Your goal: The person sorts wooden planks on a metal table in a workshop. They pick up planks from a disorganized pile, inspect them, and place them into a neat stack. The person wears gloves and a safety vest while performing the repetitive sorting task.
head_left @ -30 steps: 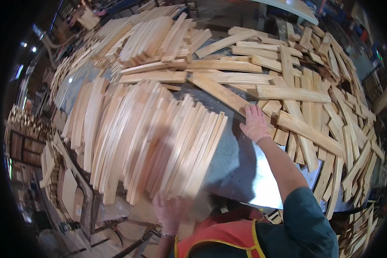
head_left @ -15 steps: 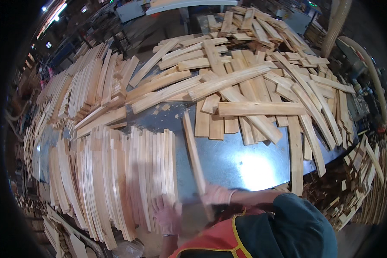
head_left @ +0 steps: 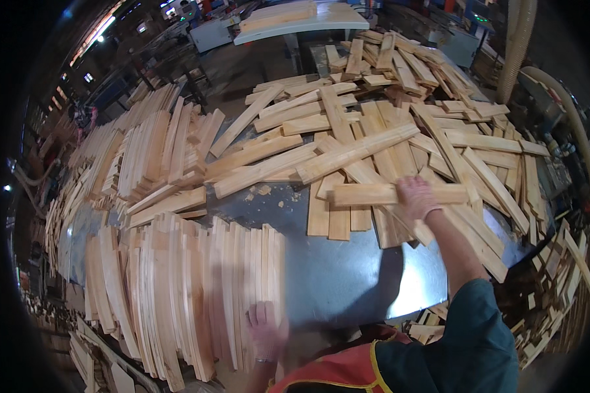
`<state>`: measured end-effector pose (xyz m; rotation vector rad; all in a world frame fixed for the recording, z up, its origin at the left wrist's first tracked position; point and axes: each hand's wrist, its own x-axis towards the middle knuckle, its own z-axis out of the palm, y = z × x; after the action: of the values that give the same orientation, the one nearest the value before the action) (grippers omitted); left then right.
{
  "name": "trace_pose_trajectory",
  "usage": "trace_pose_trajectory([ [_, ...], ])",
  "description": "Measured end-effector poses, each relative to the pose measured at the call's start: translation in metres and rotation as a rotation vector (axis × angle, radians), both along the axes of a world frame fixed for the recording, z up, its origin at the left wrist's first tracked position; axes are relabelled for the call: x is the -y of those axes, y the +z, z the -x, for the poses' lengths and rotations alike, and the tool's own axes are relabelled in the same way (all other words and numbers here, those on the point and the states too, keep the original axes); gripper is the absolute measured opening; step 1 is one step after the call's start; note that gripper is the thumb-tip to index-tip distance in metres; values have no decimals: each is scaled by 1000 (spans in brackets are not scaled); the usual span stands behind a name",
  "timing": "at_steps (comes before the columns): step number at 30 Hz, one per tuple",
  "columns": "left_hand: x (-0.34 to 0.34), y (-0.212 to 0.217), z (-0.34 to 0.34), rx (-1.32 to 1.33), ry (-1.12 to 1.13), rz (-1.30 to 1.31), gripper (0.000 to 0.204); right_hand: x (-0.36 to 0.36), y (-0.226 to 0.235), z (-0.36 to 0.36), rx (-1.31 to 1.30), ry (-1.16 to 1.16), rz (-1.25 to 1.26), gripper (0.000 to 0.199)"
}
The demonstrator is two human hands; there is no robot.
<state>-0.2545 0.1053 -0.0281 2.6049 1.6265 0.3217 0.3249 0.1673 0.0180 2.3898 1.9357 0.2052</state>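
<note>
My right hand (head_left: 417,198), in a pale pinkish glove, reaches out to the loose pile and closes over a wooden board (head_left: 364,194) lying crosswise on top of other boards. The fingers go over its far side, and their tips are hidden. My left hand (head_left: 267,331), gloved too, rests with fingers spread at the near right end of a row of wooden boards (head_left: 177,281) standing on edge side by side. It touches the last boards of that row.
Jumbled boards (head_left: 373,137) cover the far and right parts of the metal table (head_left: 334,281). A second stack of boards (head_left: 144,147) stands at the far left. Scrap wood (head_left: 550,295) lies low at right. Hoses (head_left: 514,59) hang at the far right.
My right hand has left the board it held beside the row and moved far and right onto a board in the pile. The left hand stays by the row. The view has shifted slightly.
</note>
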Motion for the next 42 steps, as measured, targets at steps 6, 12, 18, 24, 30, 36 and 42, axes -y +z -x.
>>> trace_pose_trajectory([
  [6, -1, 23, -15, -69, 49, 26, 46, -59, 45, -9, -147, -32, 405, 84],
  [12, -18, 49, -37, -8, 33, -73, 24, -190, 45, 7, -84, 256, 185, 86],
  [18, -25, 49, -37, -11, 49, -74, 21, -230, 32, -28, -147, 46, 338, 105],
  [24, -15, 29, -25, 17, 51, -82, 36, -168, 25, -3, -456, -77, 184, 102],
  [30, 8, 11, -2, -16, 38, -58, 59, -37, 35, 108, -1461, -222, -14, 103],
  [36, 7, 14, 0, 51, 35, 165, 82, 68, -50, 291, -1582, -193, 247, 87],
  [42, 13, 33, -47, -289, 42, 325, 94, 56, -50, 331, -1085, 572, 844, 51],
])
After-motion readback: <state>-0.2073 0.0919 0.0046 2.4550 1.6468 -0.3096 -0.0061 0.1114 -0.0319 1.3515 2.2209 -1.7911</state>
